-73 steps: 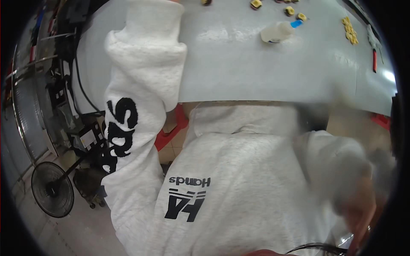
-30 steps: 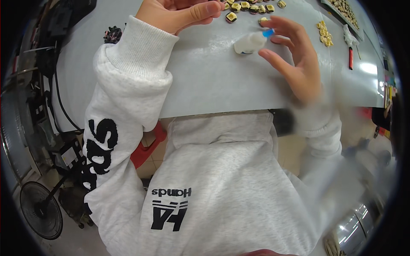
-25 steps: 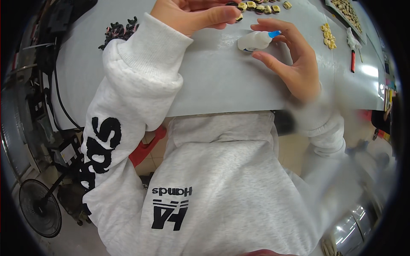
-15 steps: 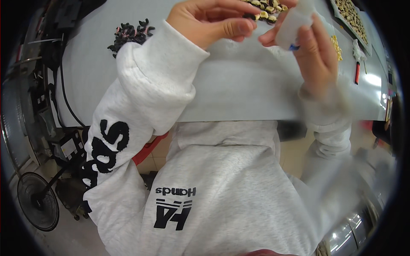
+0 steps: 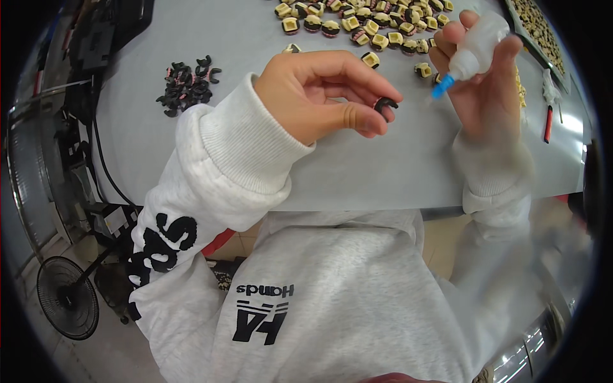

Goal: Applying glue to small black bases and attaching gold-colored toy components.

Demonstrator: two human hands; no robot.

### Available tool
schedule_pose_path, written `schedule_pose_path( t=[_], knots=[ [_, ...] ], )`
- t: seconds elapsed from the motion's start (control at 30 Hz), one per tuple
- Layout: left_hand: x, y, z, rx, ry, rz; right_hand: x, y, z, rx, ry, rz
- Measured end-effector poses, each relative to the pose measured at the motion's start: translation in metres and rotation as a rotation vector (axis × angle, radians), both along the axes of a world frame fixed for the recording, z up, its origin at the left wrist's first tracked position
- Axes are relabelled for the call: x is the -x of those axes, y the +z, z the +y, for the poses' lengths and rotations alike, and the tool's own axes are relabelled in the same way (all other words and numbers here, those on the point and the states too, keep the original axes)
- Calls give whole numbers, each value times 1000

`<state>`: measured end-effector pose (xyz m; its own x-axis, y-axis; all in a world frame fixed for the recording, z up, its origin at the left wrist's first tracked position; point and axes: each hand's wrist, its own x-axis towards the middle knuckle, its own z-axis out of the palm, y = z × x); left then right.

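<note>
- Above the grey table, a small black C-shaped piece is held by the left hand.
- It is pinched between the thumb and forefinger, which are closed almost to each other, while the other fingers are curled loosely behind.
- By the right hand, a translucent squeeze bottle is gripped, with the thumb on one side and the fingers spread around the other.
- The bottle is tilted, its blue nozzle pointed down and leftward, near the C-shaped piece but apart from it.
- To the left, a heap of black curved pieces is spread on the tabletop.
- Across the far side, many cream-and-black pieces are scattered, some with square hollows turned up.
- Behind the right wrist, yellow pieces are partly hidden.
- At the far right, a tray is filled with small pale pieces; nearer, a red-handled tool is laid down.
</note>
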<state>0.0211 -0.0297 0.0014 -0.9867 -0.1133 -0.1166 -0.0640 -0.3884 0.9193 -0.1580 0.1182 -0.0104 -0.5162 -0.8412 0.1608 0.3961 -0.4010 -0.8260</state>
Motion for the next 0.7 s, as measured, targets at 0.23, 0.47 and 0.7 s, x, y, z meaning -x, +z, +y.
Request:
schedule_pose_path(
  t=[0.23,0.47,0.7],
  knots=[
    [-3,-4,1,27,-55,66,-24,18,-2,-177,-91,85],
    [-2,-5,4,7,-64,80,-32,18,4,-137,-41,238],
    [-2,-7,1,10,-77,136,-58,37,-3,-275,-108,2]
  ],
)
